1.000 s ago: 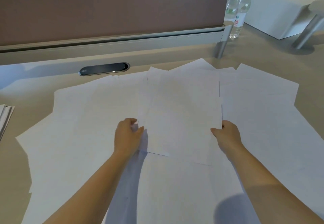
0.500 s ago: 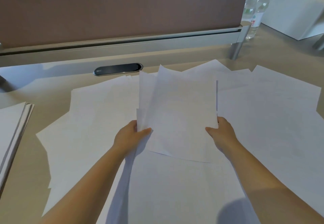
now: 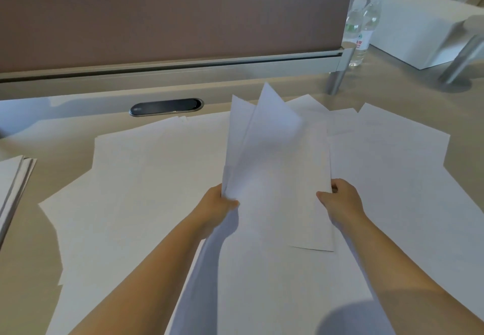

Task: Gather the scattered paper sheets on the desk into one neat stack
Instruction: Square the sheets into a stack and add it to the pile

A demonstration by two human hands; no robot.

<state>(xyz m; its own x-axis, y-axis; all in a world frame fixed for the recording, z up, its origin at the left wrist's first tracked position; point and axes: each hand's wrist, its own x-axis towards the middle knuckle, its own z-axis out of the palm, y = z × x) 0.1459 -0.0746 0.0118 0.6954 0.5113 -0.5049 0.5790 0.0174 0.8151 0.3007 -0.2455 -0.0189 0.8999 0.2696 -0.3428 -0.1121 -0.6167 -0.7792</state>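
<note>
- Beige laminate covers the bench (image 3: 392, 91), which runs across the whole view and carries everything below.
- A brown partition (image 3: 170, 12) with a grey metal rail stands upright along the far edge of the bench.
- Loose paper sheets (image 3: 136, 182) lie spread and overlapping over most of the bench, left, right and near.
- A white box (image 3: 419, 28) sits on the far right of the bench.
- A small bundle of sheets (image 3: 275, 167) is lifted off the spread in the middle, its far corners tilted up and fanned apart.
- A separate pile of paper (image 3: 13, 188) lies at the left edge, apart from the spread.
- The left hand (image 3: 217, 209) pinches the bundle's left edge, thumb on top.
- The right hand (image 3: 340, 201) grips the bundle's right edge, fingers curled round it.
- Two clear water bottles (image 3: 362, 28) stand just beside the partition's right end.
- A dark oval cable slot (image 3: 166, 107) sits in the bench below the rail.
</note>
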